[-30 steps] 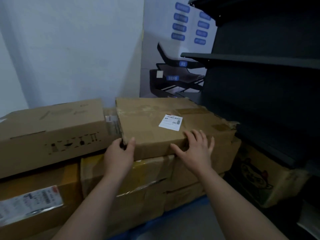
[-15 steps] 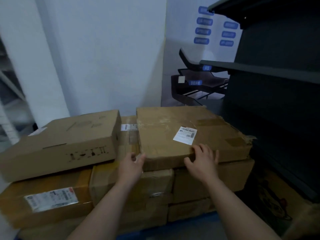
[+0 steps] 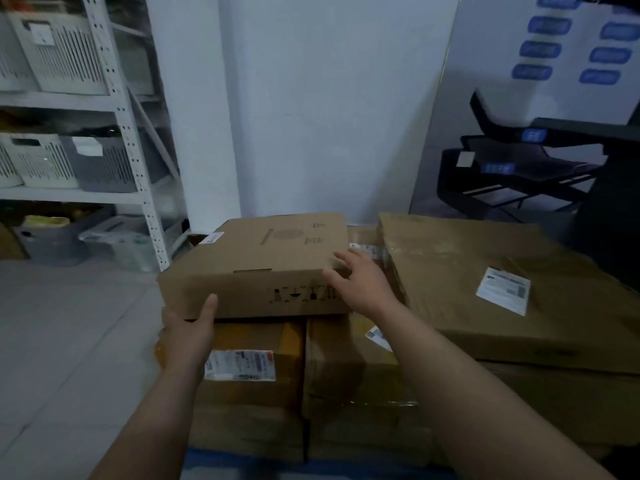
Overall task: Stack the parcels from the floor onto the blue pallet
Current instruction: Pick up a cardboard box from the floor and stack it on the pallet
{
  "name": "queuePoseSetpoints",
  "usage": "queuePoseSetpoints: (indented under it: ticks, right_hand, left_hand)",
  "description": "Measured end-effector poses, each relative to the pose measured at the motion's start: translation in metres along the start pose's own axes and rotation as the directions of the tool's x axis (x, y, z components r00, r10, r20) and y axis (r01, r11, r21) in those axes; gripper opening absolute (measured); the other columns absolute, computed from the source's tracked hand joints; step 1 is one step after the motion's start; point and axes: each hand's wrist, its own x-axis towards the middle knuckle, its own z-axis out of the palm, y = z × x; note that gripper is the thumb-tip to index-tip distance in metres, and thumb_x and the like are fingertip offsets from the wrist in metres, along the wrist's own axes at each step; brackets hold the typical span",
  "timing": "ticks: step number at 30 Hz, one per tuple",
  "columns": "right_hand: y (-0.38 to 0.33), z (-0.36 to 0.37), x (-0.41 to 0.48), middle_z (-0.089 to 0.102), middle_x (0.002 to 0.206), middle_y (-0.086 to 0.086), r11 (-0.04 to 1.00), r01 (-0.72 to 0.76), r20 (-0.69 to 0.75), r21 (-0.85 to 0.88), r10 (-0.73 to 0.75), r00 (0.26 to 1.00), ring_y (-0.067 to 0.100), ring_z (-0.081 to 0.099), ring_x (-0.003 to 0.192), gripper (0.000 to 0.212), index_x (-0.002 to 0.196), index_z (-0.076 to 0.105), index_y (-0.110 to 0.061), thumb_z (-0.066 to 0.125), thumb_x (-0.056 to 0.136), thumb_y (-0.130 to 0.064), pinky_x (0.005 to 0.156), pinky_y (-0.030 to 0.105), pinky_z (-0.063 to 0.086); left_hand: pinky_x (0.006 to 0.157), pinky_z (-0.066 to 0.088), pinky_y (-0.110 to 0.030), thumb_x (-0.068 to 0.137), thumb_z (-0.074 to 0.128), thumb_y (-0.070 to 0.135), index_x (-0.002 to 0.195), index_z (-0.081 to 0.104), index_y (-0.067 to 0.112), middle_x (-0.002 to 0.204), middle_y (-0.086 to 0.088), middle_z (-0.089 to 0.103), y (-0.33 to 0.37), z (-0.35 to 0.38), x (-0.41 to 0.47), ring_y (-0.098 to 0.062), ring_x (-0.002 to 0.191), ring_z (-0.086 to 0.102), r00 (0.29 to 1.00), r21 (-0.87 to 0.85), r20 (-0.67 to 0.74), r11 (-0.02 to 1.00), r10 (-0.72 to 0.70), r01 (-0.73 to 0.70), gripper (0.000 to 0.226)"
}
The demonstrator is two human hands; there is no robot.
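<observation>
Pinching flat carton at near-left corner with left grip, thumb up; right grip spread, seemingly loose, on right corner; long axis left-right.

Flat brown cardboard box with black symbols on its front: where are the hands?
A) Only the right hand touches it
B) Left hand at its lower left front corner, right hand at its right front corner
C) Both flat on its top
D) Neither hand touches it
B: the left hand holds the flat brown cardboard box at its lower left corner, the right hand lies over its right front corner.
</observation>
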Motion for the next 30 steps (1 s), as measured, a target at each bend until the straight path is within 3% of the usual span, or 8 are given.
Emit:
queuePoseSetpoints:
  ticks: [5, 10, 14, 18, 24, 30]
  right_hand:
    - [-0.008, 0.010, 0.015, 0.048, 0.143, -0.001, 0.994, 0.013, 0.030, -0.105, -0.010, 0.999, 0.018, 0.047, 0.127, 0.052, 0.139, 0.048, -0.022, 0.056, 0.093, -0.044, 0.106, 0.040, 0.043]
    - [-0.007, 0.018, 0.016, 0.052, 0.131, -0.003, 0.999, -0.043, -0.033, -0.012, 0.042, 0.999, 0.009, 0.050, 0.108, 0.048, 0.133, 0.053, -0.019, 0.063, 0.090, -0.038, 0.089, 0.026, 0.045]
    - [-0.007, 0.025, 0.008, 0.053, 0.127, -0.004, 0.996, -0.086, -0.116, 0.007, 0.086, 0.990, 0.006, 0.046, 0.099, 0.051, 0.129, 0.055, -0.019, 0.070, 0.085, -0.037, 0.085, 0.024, 0.048]
    - [0.000, 0.012, -0.006, 0.054, 0.124, -0.004, 0.983, -0.182, -0.162, 0.006, 0.180, 0.970, 0.009, 0.051, 0.094, 0.060, 0.128, 0.055, -0.017, 0.077, 0.077, -0.041, 0.072, 0.023, 0.050]
    - [0.014, -0.008, -0.033, 0.053, 0.116, -0.006, 0.972, -0.233, -0.180, -0.045, 0.221, 0.959, 0.013, 0.055, 0.096, 0.064, 0.120, 0.056, -0.019, 0.081, 0.069, -0.047, 0.081, 0.035, 0.055]
    - [0.025, -0.012, -0.063, 0.046, 0.106, -0.012, 0.966, -0.207, -0.187, -0.157, 0.177, 0.966, 0.012, 0.053, 0.101, 0.069, 0.120, 0.054, -0.023, 0.075, 0.067, -0.062, 0.086, 0.035, 0.053]
  left_hand:
    - [0.109, 0.027, -0.057, 0.081, 0.060, 0.062, 0.153, 0.005, 0.031, 0.159, -0.013, 0.014, 0.019, -0.011, 0.043, -0.041, 0.142, 0.023, 0.995, -0.165, -0.004, 0.981, -0.102, 0.100, 0.096]
    - [0.111, 0.031, -0.048, 0.084, 0.059, 0.058, 0.148, 0.028, 0.017, 0.151, -0.010, 0.036, 0.016, -0.007, 0.073, -0.034, 0.136, 0.037, 0.997, -0.246, 0.024, 0.966, -0.075, 0.079, 0.082]
    - [0.107, 0.034, -0.047, 0.081, 0.065, 0.055, 0.144, 0.030, 0.017, 0.147, -0.011, 0.040, 0.026, -0.002, 0.069, -0.035, 0.131, 0.041, 0.998, -0.231, -0.011, 0.971, -0.063, 0.059, 0.082]
    - [0.104, 0.040, -0.050, 0.073, 0.068, 0.060, 0.139, 0.033, 0.024, 0.143, -0.010, 0.041, 0.032, 0.006, 0.056, -0.037, 0.127, 0.044, 1.000, -0.200, 0.015, 0.979, -0.028, 0.030, 0.083]
    - [0.099, 0.040, -0.046, 0.076, 0.069, 0.056, 0.137, 0.033, 0.026, 0.143, -0.011, 0.037, 0.023, 0.013, 0.021, -0.034, 0.125, 0.044, 0.998, -0.217, 0.056, 0.975, -0.029, 0.040, 0.078]
    - [0.102, 0.042, -0.046, 0.071, 0.072, 0.059, 0.133, 0.033, 0.025, 0.138, -0.010, 0.040, 0.009, 0.005, -0.008, -0.032, 0.122, 0.046, 1.000, -0.214, 0.024, 0.977, -0.002, 0.007, 0.081]
